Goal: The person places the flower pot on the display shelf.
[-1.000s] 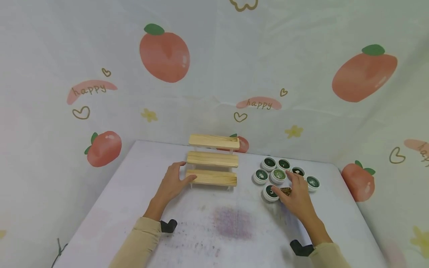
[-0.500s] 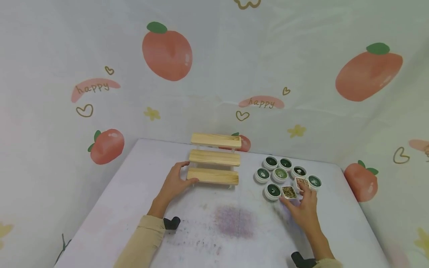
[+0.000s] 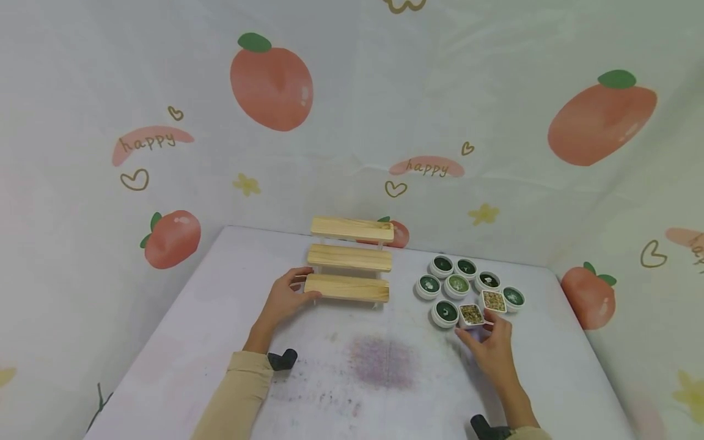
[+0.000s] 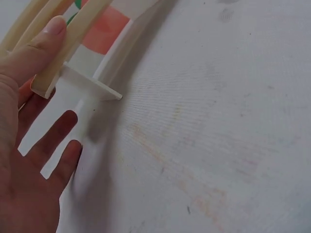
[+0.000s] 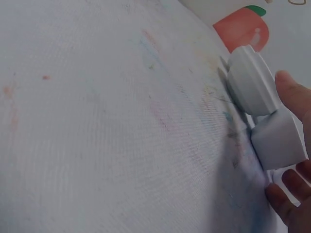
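Seemingly we've barely begun, every pot (image 3: 428, 286) on the surface (image 3: 324, 379), none yet on the rack (image 3: 349, 287), our left hand (image 3: 285, 302) pinching its eight o'clock corner, our right hand (image 3: 492, 348) spread around a square pot (image 3: 471, 315) at four o'clock, grip unclear.

By the back edge of the surface (image 3: 308, 403), the step stand (image 3: 349, 258) has pale wood boards, smooth, with wavy lines in them. Its leg (image 4: 90, 81) is flat, white and smooth, like plastic. Near the back right corner, the round pots (image 5: 251, 82) are white and smooth; plastic or china, I can't tell. The square pots (image 5: 278, 141) look smooth too, but the bits (image 3: 471, 314) inside look rough and crumbly. The surface is dull, with tiny ridges. Behind its back edge hangs matt, creased cloth (image 3: 352, 122). The tan sleeves (image 3: 238, 391) are matt cloth.
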Motion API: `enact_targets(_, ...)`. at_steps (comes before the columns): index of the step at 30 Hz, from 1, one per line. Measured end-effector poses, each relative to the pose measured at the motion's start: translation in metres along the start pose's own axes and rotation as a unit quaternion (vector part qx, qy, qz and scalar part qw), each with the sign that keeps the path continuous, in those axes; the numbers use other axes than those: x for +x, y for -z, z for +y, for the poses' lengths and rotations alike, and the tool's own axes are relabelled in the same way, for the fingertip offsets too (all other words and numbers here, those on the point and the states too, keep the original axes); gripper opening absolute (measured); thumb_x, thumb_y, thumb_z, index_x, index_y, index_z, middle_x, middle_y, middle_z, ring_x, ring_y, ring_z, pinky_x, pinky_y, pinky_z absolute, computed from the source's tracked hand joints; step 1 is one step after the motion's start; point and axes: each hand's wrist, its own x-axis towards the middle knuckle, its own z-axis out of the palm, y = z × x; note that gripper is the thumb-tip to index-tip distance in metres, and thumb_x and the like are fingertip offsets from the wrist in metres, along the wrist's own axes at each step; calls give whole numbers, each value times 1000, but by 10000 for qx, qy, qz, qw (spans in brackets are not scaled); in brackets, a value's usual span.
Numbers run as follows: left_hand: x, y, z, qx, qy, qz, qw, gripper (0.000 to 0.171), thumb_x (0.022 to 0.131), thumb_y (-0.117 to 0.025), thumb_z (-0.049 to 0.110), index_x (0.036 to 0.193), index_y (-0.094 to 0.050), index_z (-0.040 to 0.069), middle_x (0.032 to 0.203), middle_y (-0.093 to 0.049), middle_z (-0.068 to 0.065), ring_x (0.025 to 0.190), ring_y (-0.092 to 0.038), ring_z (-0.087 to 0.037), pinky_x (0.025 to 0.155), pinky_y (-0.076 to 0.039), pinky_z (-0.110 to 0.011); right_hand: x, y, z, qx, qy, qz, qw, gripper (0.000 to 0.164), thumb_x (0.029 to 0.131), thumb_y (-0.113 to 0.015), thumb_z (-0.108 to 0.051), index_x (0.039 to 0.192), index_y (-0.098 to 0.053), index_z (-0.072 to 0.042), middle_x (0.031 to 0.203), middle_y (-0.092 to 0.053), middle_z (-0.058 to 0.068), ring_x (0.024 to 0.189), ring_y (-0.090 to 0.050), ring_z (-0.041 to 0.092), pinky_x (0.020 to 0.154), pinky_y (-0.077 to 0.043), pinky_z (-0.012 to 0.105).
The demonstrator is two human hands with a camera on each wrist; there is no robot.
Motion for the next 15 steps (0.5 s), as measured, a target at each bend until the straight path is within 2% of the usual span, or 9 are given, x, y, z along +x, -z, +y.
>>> enact_targets(4,2,1,-3,-136,225,-251,9993,71,79,-90,32,141,-59,16,141,-62,-16,130,-58,-38,110,-46,-55,2,-3,3,35,-217,-204,9995,80,80,-85,-7,142,-40,13,128,-42,30,104,-50,29,78,-35,0)
enact_targets(9,3,4,-7,-365,548,-477,9967,71,79,-89,33,142,-59,22,140,-63,-17,129,-60,-38,103,-52,-49,4,-4,4,-100,-311,-328,9989,79,83,-84,-9,143,-38,14,128,-43,30,104,-52,33,78,-32,0)
enact_targets(15,6,8,-6,-487,537,-659,9952,72,80,-89,28,144,-57,18,142,-61,-18,129,-61,-36,103,-52,-45,7,-4,2,-109,-378,-375,9985,74,86,-80,-9,142,-39,16,128,-44,32,104,-52,35,77,-30,1)
